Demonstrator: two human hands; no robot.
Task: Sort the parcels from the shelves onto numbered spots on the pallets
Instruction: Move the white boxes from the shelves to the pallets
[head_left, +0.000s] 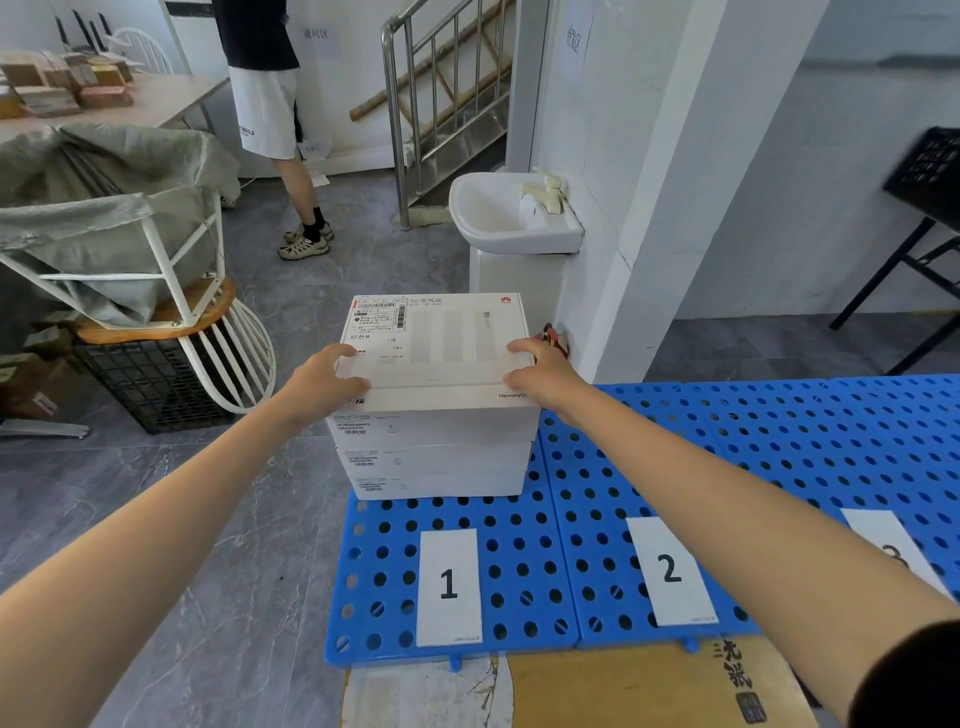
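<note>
A white parcel box (441, 343) with a shipping label tops a stack of white boxes (436, 467) at the back of the blue perforated pallet (519, 545), behind the paper sign "1" (448, 587). My left hand (324, 382) grips the top box's near-left corner, thumb on the lid. My right hand (540, 374) grips its near-right corner. Signs "2" (670, 569) and "3" (883, 545) lie to the right; my right forearm partly covers the "3".
A white basin (511, 218) on a pedestal stands just behind the stack, against a white pillar. At left, a white chair (171, 291) under grey sacking rests on a black crate (150, 384). A person's legs (301, 197) stand near the metal staircase (447, 104). Cardboard (649, 686) lies before the pallet.
</note>
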